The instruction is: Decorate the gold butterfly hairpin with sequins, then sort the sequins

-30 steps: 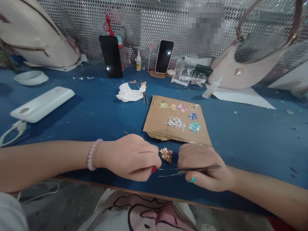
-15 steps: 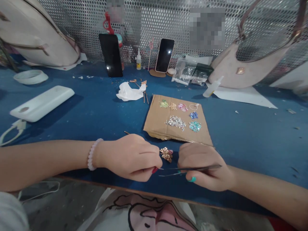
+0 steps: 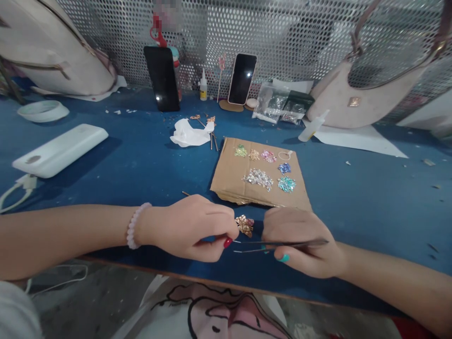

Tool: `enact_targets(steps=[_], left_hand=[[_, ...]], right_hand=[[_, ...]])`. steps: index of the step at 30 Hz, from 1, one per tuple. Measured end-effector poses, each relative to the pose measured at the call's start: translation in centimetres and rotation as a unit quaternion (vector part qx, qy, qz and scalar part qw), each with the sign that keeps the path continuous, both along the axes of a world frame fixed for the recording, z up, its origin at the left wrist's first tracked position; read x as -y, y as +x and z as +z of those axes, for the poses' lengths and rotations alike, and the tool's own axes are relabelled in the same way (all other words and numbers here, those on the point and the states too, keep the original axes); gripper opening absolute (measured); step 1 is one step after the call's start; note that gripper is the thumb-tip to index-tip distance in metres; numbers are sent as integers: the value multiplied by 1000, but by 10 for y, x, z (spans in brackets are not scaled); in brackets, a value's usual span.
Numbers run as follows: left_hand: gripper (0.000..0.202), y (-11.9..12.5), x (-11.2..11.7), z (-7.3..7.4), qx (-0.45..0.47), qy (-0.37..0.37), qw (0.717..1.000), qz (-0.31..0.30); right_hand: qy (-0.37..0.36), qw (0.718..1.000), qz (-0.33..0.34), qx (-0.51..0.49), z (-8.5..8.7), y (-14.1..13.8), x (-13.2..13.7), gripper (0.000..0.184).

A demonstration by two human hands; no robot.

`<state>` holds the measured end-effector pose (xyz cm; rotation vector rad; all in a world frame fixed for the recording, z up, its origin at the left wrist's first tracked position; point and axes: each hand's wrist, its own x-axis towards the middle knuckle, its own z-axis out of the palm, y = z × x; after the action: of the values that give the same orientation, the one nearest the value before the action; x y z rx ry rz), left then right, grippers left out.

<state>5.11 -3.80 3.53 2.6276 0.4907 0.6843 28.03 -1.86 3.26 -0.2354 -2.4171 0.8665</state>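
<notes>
My left hand (image 3: 192,228) is closed, thumb and forefinger pinched, beside a gold butterfly hair stick (image 3: 244,225) with a pink patch on one wing. The butterfly shows just past my fingertips, and a thin rod end pokes out behind the hand. How the fingers grip it is hidden. My right hand (image 3: 302,242) is wrapped around slim metal tweezers (image 3: 271,246). Their two tips are apart, pointing left close to my left thumbnail, with nothing visible between them. Beyond the hands lies a cardboard sheet (image 3: 229,169) bearing small heaps of coloured rhinestones (image 3: 259,179).
Crumpled white paper (image 3: 189,134) lies by several gold sticks. A white power bank (image 3: 60,150) and a tape roll (image 3: 43,111) are at left. Two phones lean at the back near a glue bottle (image 3: 203,89). A second glue bottle (image 3: 312,128) stands near the pink handbag (image 3: 374,103).
My left thumb has shifted, widening the gap under the forefinger. The tweezers have risen slightly. The butterfly has turned a little.
</notes>
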Motion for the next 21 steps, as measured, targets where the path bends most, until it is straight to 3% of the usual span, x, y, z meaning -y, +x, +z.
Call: enact_targets(steps=[16,21], left_hand=[[11,0,-2,0,10,-56,998,-5],[9,0,-1,-1,18,-41,999,2]], right_hand=[[-7,1000,-17,-9,0,1,1,34],[-15,999,-29,-16,-1,3,0,33]])
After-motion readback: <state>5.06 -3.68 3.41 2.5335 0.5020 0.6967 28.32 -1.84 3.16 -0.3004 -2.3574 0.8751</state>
